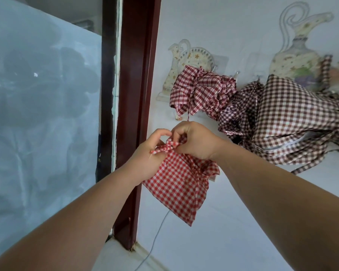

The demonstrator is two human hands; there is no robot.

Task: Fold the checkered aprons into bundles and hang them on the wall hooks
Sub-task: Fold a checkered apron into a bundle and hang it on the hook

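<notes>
A bright red-and-white checkered apron [179, 184] hangs as a folded bundle in front of the white wall, held up by both hands. My left hand [148, 155] grips its gathered top and a strap end from the left. My right hand [194, 140] pinches the knotted strap at the top from the right. Above it a dark red checkered bundle [201, 92] hangs on the wall; its hook is hidden by the cloth. To its right a brown checkered apron [288, 122] hangs bunched and loose. A clear wall hook [236, 74] shows between them.
A dark red door frame [136, 106] runs down just left of my hands, with a frosted pane [41, 114] beyond it. The wall carries jug decals [294, 55]. A thin grey cable [157, 237] trails down the wall below the bundle.
</notes>
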